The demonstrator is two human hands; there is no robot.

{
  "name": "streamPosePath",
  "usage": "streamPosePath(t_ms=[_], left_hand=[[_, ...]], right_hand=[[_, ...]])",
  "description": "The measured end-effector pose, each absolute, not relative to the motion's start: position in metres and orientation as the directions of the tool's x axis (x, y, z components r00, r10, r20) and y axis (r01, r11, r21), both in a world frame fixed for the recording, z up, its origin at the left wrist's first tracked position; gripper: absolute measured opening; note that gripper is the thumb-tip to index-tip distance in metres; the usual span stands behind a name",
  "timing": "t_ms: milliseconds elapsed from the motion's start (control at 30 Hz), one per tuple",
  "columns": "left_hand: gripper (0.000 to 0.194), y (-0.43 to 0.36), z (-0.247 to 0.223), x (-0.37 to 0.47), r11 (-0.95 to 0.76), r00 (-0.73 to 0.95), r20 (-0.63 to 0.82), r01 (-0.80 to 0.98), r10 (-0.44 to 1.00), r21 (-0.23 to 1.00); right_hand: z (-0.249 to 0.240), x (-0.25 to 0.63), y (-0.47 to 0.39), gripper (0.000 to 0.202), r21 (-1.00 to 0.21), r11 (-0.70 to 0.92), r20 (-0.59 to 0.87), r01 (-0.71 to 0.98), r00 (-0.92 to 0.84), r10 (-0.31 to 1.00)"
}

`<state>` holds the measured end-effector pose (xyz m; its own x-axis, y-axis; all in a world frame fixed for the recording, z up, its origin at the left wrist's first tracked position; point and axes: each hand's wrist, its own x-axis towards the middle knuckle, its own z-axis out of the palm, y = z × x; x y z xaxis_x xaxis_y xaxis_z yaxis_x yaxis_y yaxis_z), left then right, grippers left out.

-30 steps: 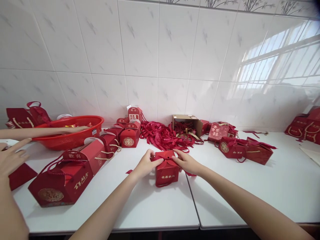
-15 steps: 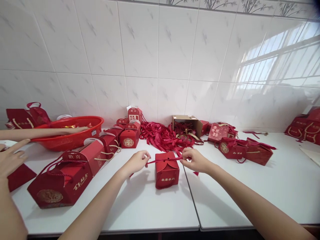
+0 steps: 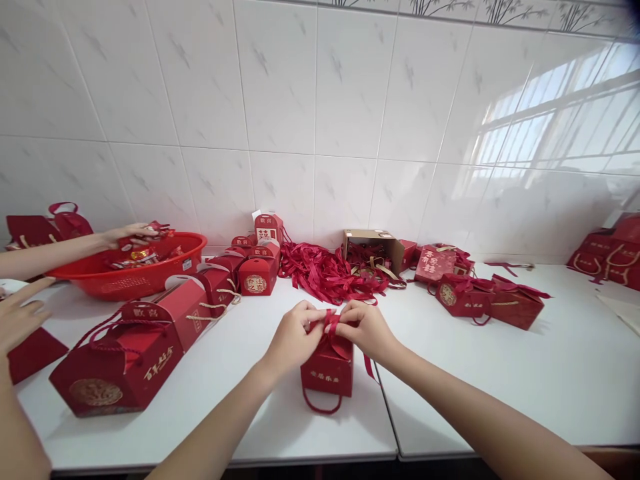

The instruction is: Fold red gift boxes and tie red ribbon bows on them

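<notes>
A small red gift box with gold characters stands at the front middle of the white table, its red cord handle hanging down in front. Above its top, my left hand pinches a red ribbon from the left. My right hand grips the same ribbon from the right, fingertips close to the left ones. One ribbon end trails down at the box's right side. The fingers partly hide the ribbon's loop and the box's top flaps.
Red boxes line the left. Another person's hand lifts wrapped items over a red basket. Behind lie a ribbon pile and a cardboard box. More boxes sit right.
My hands have come together over the box, and the stretched ribbon is now bunched between them. The box has shifted slightly, its handle swinging forward. The other person's hand has risen from the basket holding items.
</notes>
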<state>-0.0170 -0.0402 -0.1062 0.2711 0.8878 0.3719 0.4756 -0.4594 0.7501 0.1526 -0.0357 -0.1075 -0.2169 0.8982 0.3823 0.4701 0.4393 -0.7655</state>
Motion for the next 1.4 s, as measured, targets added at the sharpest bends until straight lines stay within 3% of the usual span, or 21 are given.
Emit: streamPosePath(t_ms=[100, 267, 433, 567, 700, 900, 967, 1100, 1167, 1233, 1333, 1400], left_hand=[[0.033, -0.045, -0.119, -0.013, -0.553, 0.303, 0.467, 0.539, 0.831, 0.635], [0.034, -0.043, -0.125, -0.02, -0.651, 0.36, 0.544, 0.473, 0.758, 0.594], [0.027, -0.033, -0.116, -0.024, -0.665, 0.469, 0.479, 0.425, 0.742, 0.614], [0.018, -0.025, -0.112, -0.033, -0.553, 0.37, 0.419, 0.433, 0.829, 0.711], [0.014, -0.025, -0.11, -0.05, -0.47, 0.294, 0.367, 0.548, 0.882, 0.692], [0.023, -0.032, -0.1, -0.046, -0.387, 0.457, 0.193, 0.38, 0.868, 0.84], [0.03, -0.031, -0.098, -0.044, -0.472, 0.471, 0.235, 0.485, 0.85, 0.737], [0.031, -0.031, -0.099, -0.049, -0.618, 0.478, 0.44, 0.74, 0.76, 0.264], [0.028, -0.034, -0.103, -0.05, -0.612, 0.474, 0.487, 0.772, 0.734, 0.17], [0.028, -0.036, -0.107, -0.049, -0.603, 0.447, 0.498, 0.77, 0.743, 0.21], [0.021, -0.023, -0.113, -0.049, -0.544, 0.321, 0.481, 0.709, 0.816, 0.45], [0.023, -0.001, -0.119, -0.051, -0.43, 0.14, 0.479, 0.695, 0.867, 0.577]], right_hand=[[-0.104, 0.147, -0.038, 0.013, -0.809, 0.376, 0.302, 0.451, -0.23, 0.925], [-0.097, 0.156, -0.033, 0.011, -0.865, 0.281, 0.137, 0.415, -0.343, 0.929], [-0.093, 0.164, -0.02, 0.007, -0.855, 0.268, 0.026, 0.444, -0.479, 0.877], [-0.089, 0.173, -0.017, 0.006, -0.802, 0.315, 0.028, 0.507, -0.496, 0.868], [-0.084, 0.189, -0.023, 0.016, -0.711, 0.346, 0.062, 0.612, -0.435, 0.898], [-0.086, 0.19, -0.031, 0.017, -0.557, 0.439, 0.201, 0.704, -0.399, 0.895], [-0.088, 0.19, -0.033, 0.02, -0.514, 0.443, 0.234, 0.735, -0.376, 0.896], [-0.092, 0.195, -0.037, 0.013, -0.472, 0.413, 0.265, 0.779, -0.322, 0.909], [-0.093, 0.198, -0.039, 0.015, -0.462, 0.415, 0.279, 0.783, -0.316, 0.907], [-0.093, 0.199, -0.041, 0.021, -0.483, 0.463, 0.29, 0.743, -0.363, 0.885], [-0.095, 0.193, -0.041, 0.029, -0.617, 0.569, 0.272, 0.544, -0.531, 0.803], [-0.097, 0.182, -0.042, 0.055, -0.65, 0.597, 0.222, 0.469, -0.635, 0.74]])
